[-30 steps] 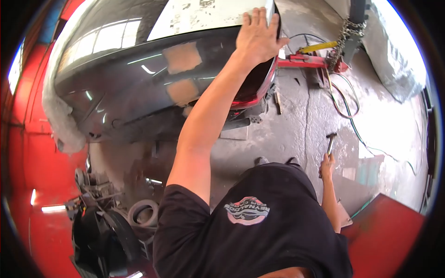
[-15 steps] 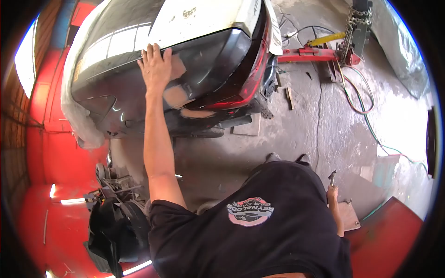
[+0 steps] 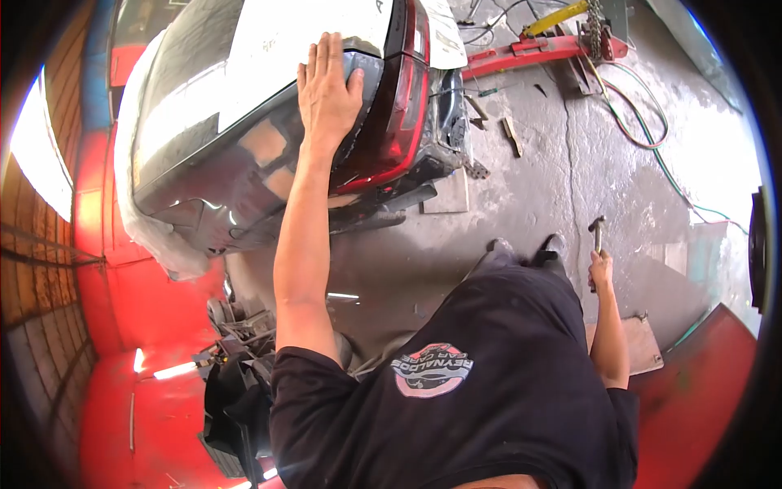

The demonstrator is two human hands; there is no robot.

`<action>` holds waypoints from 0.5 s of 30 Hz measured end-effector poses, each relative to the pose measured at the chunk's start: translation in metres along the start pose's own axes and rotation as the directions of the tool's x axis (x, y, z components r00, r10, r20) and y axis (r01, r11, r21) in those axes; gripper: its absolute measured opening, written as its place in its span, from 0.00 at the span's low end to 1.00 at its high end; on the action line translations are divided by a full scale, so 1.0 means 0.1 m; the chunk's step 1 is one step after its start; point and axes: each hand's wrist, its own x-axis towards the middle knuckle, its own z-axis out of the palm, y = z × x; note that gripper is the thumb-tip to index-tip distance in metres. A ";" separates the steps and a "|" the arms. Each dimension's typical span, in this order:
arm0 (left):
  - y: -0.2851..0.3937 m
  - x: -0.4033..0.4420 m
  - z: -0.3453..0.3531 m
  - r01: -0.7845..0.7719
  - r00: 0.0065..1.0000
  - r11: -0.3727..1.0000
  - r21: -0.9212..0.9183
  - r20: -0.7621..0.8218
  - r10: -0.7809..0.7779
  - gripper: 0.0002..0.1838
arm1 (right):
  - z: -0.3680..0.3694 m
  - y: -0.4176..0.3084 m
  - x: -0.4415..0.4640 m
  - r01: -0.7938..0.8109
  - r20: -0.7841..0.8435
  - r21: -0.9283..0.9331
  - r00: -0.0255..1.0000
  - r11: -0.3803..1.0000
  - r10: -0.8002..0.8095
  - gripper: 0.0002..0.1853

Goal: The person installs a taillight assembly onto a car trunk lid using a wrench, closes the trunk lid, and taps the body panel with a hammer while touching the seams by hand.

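My left hand (image 3: pixel 328 102) lies flat, fingers outstretched, on the dark rear quarter panel (image 3: pixel 204 159) of a car, close to its corner. Its fingertips reach a white covering sheet (image 3: pixel 269 49) over the top of the car. Just right of that hand is the red tail light (image 3: pixel 405 106). Tan patches (image 3: pixel 262 143) show on the panel left of my wrist. Down at my right side, my right hand (image 3: pixel 601 269) is closed around the handle of a hammer (image 3: pixel 599 232), its head up and apart from the car.
A red metal arm (image 3: pixel 521 57) with a chain (image 3: pixel 595 28) stands at the upper right. Hoses (image 3: pixel 652 134) trail over the concrete floor (image 3: pixel 529 204). Black parts (image 3: pixel 236 407) are piled at lower left. A flat board (image 3: pixel 639 346) lies behind my right arm.
My left hand has slid right along the panel toward the tail light. My right hand has come up and forward with the hammer. The view has shifted slightly.
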 end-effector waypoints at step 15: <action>-0.50 0.26 0.03 0.277 0.961 0.932 -0.235 0.052 -0.272 0.28 | 0.26 -0.31 -0.09 0.051 0.188 0.105 0.980 0.993 -0.071 0.18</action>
